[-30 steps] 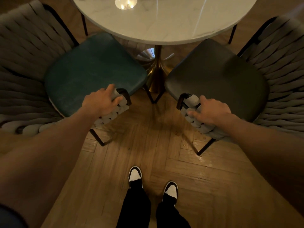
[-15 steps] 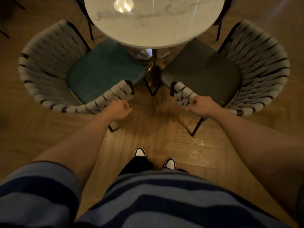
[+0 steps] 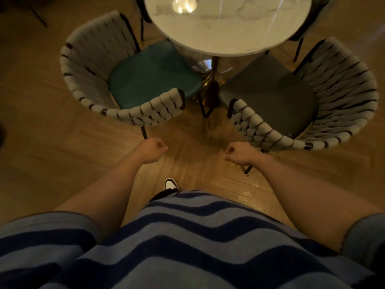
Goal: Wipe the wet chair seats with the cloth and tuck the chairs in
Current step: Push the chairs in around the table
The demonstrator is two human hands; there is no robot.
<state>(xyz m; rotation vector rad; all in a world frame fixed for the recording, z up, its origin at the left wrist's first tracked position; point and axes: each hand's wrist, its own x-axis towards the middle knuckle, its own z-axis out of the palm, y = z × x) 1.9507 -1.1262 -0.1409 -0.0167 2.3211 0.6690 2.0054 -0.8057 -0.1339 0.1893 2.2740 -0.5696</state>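
Two chairs with woven grey strap backs stand at a round marble table (image 3: pixel 225 28), their front edges under its rim. The left chair (image 3: pixel 133 113) has a teal seat (image 3: pixel 154 76); the right chair (image 3: pixel 260 128) has a dark grey seat (image 3: pixel 268 92). My left hand (image 3: pixel 153 150) hovers over the floor just below the left chair's arm, fingers curled, holding nothing. My right hand (image 3: pixel 239 153) is curled the same way beside the right chair's arm, apart from it. No cloth is in view.
A gold pedestal (image 3: pixel 211 84) carries the table between the two chairs. More chairs stand behind the table at the top edge. Herringbone wood floor (image 3: pixel 198 142) with wet spots (image 3: pixel 245 192) lies at my feet. My striped shirt fills the lower frame.
Both hands let go of the chair arms and drew back toward me. I stepped away, so both chairs now show whole at the table.
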